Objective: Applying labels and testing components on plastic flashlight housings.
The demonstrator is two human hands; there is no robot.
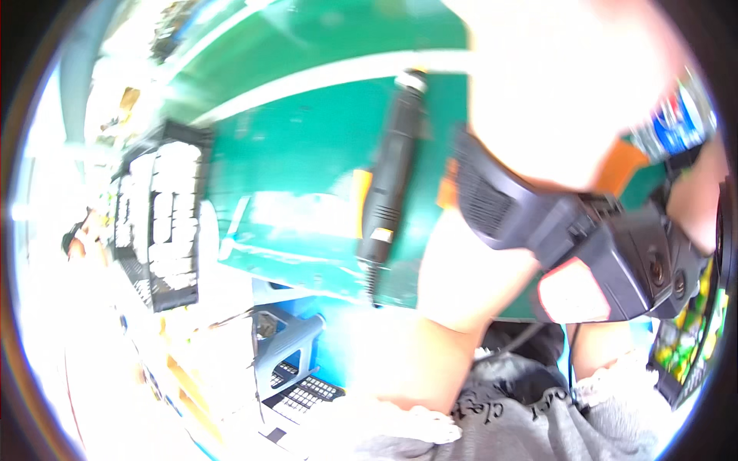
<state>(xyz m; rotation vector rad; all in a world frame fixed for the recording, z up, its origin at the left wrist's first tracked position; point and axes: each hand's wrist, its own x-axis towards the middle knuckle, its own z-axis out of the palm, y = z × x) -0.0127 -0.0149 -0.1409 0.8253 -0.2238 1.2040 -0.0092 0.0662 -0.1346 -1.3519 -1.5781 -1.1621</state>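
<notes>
My left hand is raised close to the camera over the green work mat. It is washed out by glare, and its fingers cannot be made out. A bulky black device with a strap sits around the wrist behind it. At the right edge, only part of my right hand shows beside the dark devices; its fingers are hidden. Left of my left hand, a black corded electric screwdriver lies on the mat, its silver tip pointing away from me. I see neither hand touching it.
A black crate of white pieces stands at the left. To the right are a clear container with a blue and red label and a dark crate of yellow and green items. Below the mat's edge is a blue-grey stool.
</notes>
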